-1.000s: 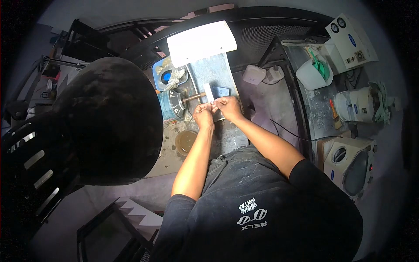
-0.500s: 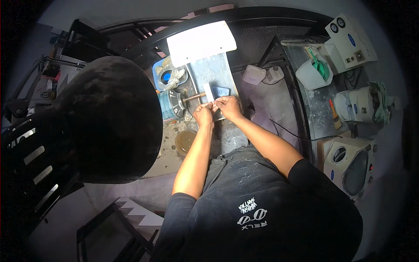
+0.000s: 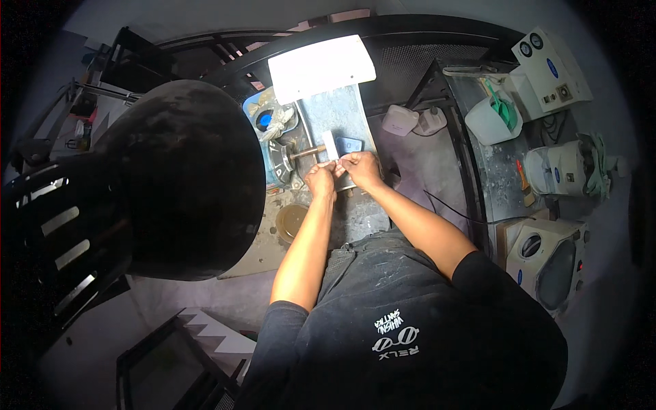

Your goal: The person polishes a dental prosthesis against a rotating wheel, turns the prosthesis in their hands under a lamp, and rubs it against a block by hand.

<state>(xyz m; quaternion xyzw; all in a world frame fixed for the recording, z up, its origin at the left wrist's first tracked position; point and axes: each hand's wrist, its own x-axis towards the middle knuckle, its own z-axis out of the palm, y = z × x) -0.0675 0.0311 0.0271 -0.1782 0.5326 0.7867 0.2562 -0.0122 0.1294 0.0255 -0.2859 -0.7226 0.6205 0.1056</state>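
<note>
A bench motor [image 3: 279, 164] has a copper-coloured shaft [image 3: 309, 151] with a white wheel [image 3: 331, 145] at its end, seen edge-on. Just below the wheel's near edge, my left hand [image 3: 319, 180] and my right hand [image 3: 361, 169] meet with pinched fingertips. Between them is something small and pale, too little to name; whether it touches the wheel I cannot tell. Right behind my right hand lies a blue rectangular piece [image 3: 350, 145] in the grey metal tray [image 3: 335, 109]. A white curved shield [image 3: 322, 72] spans the tray's far end.
A big black lamp hood [image 3: 195, 184] fills the left. Beside the motor stand a blue basin [image 3: 249, 109] with a pale cloth [image 3: 279, 124] and a round bowl [image 3: 292, 223]. To the right, a side bench holds a white tub [image 3: 488, 126], a gauge machine [image 3: 552, 72] and a brush [image 3: 525, 181].
The whole view has shifted slightly, so the bench and lamp sit a little further right. Both hands stay pinched together by the wheel.
</note>
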